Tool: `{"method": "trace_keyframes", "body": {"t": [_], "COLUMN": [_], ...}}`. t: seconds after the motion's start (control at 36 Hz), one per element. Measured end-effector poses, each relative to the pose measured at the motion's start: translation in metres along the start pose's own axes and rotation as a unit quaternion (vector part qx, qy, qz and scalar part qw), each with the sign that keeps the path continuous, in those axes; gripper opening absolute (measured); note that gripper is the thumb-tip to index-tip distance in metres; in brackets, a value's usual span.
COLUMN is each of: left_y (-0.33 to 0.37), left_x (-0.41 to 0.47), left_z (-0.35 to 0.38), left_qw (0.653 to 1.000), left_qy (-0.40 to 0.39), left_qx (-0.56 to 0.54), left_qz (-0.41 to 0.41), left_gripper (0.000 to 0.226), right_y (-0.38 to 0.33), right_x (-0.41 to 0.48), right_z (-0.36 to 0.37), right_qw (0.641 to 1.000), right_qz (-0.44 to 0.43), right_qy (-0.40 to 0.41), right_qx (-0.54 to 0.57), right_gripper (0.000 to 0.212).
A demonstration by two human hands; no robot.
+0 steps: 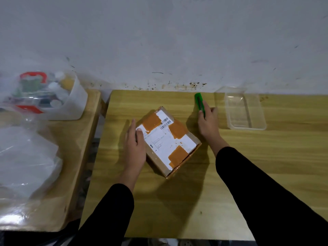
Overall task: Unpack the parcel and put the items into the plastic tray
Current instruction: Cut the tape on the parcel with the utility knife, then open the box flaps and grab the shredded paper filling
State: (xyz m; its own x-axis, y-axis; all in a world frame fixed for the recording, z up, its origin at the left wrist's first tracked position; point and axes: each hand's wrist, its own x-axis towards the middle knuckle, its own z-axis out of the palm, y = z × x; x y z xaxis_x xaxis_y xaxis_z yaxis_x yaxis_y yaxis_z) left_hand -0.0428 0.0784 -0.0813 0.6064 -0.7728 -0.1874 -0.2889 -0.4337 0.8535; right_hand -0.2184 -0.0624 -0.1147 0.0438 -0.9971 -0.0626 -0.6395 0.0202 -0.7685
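A cardboard parcel [168, 141] lies sealed in the middle of the wooden table, with a white shipping label and orange tape patches on top. My left hand [134, 144] rests flat against its left side, thumb on the top corner. To the right of the parcel, my right hand [208, 122] grips a green utility knife [199, 102] that lies on the table and points toward the wall. A clear plastic tray [245, 126] stands at the back right with nothing in it.
The wooden table [266, 166] meets a stained white wall at the back. A second, lower table [74, 157] on the left carries a white tub [74, 107] of assorted small items and crumpled clear plastic bags [26, 160]. A gap separates the two tables.
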Motion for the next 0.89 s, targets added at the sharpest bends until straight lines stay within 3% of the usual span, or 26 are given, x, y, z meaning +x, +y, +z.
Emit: {"method": "trace_keyframes", "body": {"t": [0.25,0.47,0.67,0.75,0.81,0.89], "left_y": [-0.008,-0.013,-0.011,-0.014,-0.015,-0.017], "left_x": [0.004,0.005,0.003,0.005,0.003,-0.007], "left_z": [0.002,0.002,0.000,0.001,0.002,0.004], "left_qw": [1.000,0.999,0.999,0.999,0.998,0.998], "left_qy": [0.003,0.000,-0.007,-0.005,0.006,0.020], "left_qx": [-0.022,-0.036,-0.041,-0.048,-0.057,-0.063], "left_qz": [0.007,0.014,0.016,0.015,0.010,0.014], "left_gripper": [0.045,0.045,0.045,0.046,0.047,0.051], "right_y": [0.002,0.005,-0.003,-0.016,-0.031,-0.058], "right_x": [0.015,0.015,0.003,-0.007,-0.010,-0.008], "right_z": [0.010,0.010,0.003,0.004,0.005,0.004], "right_qw": [0.995,0.986,0.986,0.990,0.993,0.986], "right_qz": [0.032,0.004,-0.016,-0.066,-0.109,-0.127], "right_qy": [0.015,0.034,0.054,0.076,0.040,-0.103], "right_qx": [-0.097,-0.164,-0.154,-0.099,-0.031,0.018], "right_gripper": [0.050,0.042,0.042,0.039,0.035,0.032]}}
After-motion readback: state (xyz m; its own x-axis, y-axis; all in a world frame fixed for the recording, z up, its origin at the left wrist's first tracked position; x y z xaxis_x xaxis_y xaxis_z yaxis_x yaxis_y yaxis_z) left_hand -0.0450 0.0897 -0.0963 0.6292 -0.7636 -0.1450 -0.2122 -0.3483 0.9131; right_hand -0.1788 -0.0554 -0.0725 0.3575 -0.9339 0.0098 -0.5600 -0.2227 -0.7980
